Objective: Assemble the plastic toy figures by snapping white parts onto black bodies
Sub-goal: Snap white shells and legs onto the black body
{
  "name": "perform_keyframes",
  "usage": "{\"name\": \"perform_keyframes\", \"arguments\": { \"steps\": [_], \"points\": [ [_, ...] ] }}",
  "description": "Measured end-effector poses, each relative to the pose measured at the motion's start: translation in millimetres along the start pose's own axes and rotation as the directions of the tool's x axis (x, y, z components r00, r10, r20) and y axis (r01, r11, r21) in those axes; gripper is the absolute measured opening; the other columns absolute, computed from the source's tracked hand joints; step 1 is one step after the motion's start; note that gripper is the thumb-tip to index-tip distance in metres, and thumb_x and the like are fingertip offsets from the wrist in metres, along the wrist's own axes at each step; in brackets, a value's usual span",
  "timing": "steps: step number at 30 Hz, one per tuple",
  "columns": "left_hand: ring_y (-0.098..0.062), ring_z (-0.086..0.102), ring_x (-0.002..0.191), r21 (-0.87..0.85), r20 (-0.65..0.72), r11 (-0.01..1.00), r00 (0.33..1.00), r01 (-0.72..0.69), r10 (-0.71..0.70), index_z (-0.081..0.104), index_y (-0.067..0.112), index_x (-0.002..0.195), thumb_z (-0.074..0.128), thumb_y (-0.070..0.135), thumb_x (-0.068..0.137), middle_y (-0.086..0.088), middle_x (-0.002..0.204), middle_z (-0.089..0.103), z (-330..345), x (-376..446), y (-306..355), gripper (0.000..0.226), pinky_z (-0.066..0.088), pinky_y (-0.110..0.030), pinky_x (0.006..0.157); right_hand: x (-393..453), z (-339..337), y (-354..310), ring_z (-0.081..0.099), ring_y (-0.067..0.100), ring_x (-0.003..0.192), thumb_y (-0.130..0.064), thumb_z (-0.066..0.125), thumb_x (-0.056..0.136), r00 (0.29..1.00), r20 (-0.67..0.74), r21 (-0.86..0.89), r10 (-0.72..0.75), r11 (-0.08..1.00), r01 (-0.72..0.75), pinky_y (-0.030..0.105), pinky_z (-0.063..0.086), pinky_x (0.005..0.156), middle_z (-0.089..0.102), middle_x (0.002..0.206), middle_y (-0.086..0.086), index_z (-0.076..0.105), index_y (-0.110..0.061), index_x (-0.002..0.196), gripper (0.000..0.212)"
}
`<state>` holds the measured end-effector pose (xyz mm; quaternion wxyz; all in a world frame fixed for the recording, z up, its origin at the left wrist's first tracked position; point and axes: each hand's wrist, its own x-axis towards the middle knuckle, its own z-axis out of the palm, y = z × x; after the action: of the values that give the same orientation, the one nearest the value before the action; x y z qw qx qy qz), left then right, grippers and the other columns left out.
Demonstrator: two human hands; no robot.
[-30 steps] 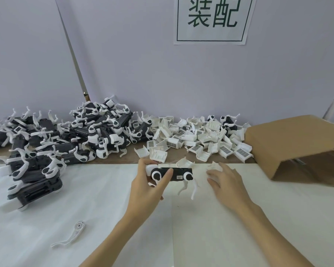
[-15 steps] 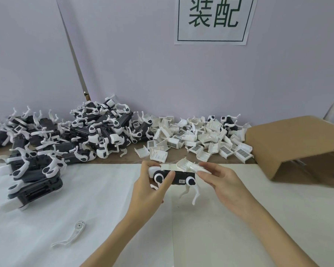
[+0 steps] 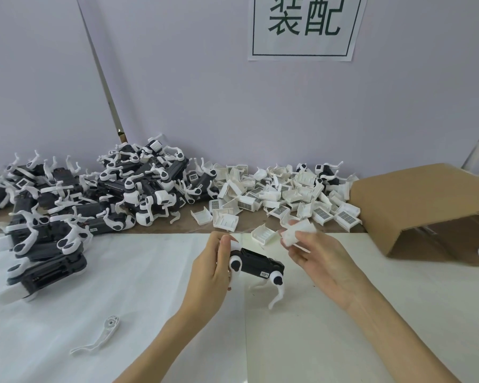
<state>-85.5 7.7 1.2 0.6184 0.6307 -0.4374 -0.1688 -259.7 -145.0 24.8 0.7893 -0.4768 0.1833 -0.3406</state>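
Toy figure, shell-fitting step: white cover held ready above black body.

Left hand (image 3: 209,268) gripped one end of the black body (image 3: 256,262), legs already on, just above the bench (image 3: 150,286). Right hand (image 3: 320,259) pinched a white cover (image 3: 297,233), apart from the body. Judged next: align cover over the body's back, press until seated. Spare covers (image 3: 282,193) lay piled behind.

White-covered table (image 3: 150,299), loose white leg piece (image 3: 98,338), heaped figures (image 3: 94,194), white shells (image 3: 282,194), cardboard box (image 3: 426,205)

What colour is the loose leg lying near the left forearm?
White, the loose leg matches the white cloth beneath it; head view.
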Motion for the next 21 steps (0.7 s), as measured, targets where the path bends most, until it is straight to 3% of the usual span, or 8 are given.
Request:
{"name": "perform_keyframes", "arguments": {
  "steps": [3,5,7,10,15,18,21],
  "points": [
    [-0.018,0.051,0.055,0.035,0.000,0.999,1.000,0.006,-0.006,0.058,0.023,0.098,0.030,0.062,0.100,-0.013,0.077,0.062,1.3,-1.3,-0.8,0.048,0.046,-0.018,0.051,-4.2,4.6,2.1,0.061,0.012,0.096,-0.034,0.074,0.089,0.995,0.076,-0.251,-0.059,0.965,0.077,0.027,0.050,0.085,0.067,0.105,-0.004,0.073,-0.028,0.129,0.041],
    [-0.017,0.053,0.055,0.046,-0.010,0.999,1.000,-0.002,0.002,0.058,0.022,0.099,0.030,0.060,0.101,-0.009,0.077,0.064,2.3,-1.5,0.1,0.047,0.047,-0.019,0.050,-7.9,8.9,7.4,0.065,0.007,0.098,-0.042,0.073,0.089,0.976,0.147,-0.602,-0.161,0.769,0.217,0.023,0.051,0.085,0.070,0.107,-0.015,0.066,-0.039,0.132,0.044],
    [-0.021,0.055,0.057,0.055,-0.012,0.998,1.000,-0.020,0.021,0.059,0.021,0.101,0.031,0.054,0.105,-0.006,0.077,0.065,2.8,-1.9,1.0,0.044,0.051,-0.030,0.051,-10.3,12.4,17.8,0.065,0.009,0.108,-0.038,0.076,0.090,0.941,0.232,-0.784,-0.247,0.525,0.331,0.021,0.050,0.089,0.069,0.112,-0.016,0.060,-0.042,0.132,0.045],
    [-0.025,0.055,0.060,0.085,-0.005,0.996,0.999,-0.036,0.036,0.058,0.019,0.102,0.031,0.049,0.107,-0.008,0.077,0.064,1.4,-2.4,2.1,0.041,0.054,-0.049,0.059,-13.9,19.9,30.1,0.057,0.005,0.123,-0.031,0.072,0.097,0.895,0.359,-0.827,-0.266,0.354,0.437,0.013,0.041,0.099,0.062,0.125,-0.022,0.060,-0.035,0.137,0.041],
    [-0.022,0.053,0.058,0.092,-0.014,0.995,1.000,-0.025,0.026,0.059,0.021,0.101,0.030,0.054,0.103,-0.008,0.075,0.062,-1.2,-1.8,4.6,0.044,0.054,-0.047,0.057,-14.5,20.1,34.8,0.053,-0.001,0.128,-0.032,0.059,0.105,0.892,0.412,-0.840,-0.185,0.303,0.451,0.010,0.037,0.105,0.054,0.137,-0.027,0.048,-0.033,0.153,0.050],
    [-0.023,0.055,0.060,0.085,-0.013,0.996,1.000,-0.018,0.019,0.061,0.023,0.101,0.031,0.054,0.104,-0.005,0.075,0.064,-1.4,-2.3,5.5,0.043,0.054,-0.041,0.054,-17.7,19.7,36.4,0.052,-0.003,0.128,-0.046,0.060,0.100,0.875,0.441,-0.860,-0.201,0.186,0.476,0.013,0.040,0.105,0.050,0.138,-0.027,0.044,-0.033,0.155,0.059],
    [-0.026,0.057,0.063,0.090,-0.023,0.996,1.000,-0.015,0.017,0.060,0.019,0.100,0.032,0.049,0.108,-0.004,0.076,0.066,-0.1,-2.0,6.4,0.042,0.053,-0.043,0.054,-17.8,21.9,38.3,0.050,-0.001,0.130,-0.053,0.065,0.095,0.861,0.453,-0.880,-0.233,0.036,0.473,0.019,0.042,0.108,0.045,0.144,-0.023,0.047,-0.028,0.154,0.067]
  ]
}}
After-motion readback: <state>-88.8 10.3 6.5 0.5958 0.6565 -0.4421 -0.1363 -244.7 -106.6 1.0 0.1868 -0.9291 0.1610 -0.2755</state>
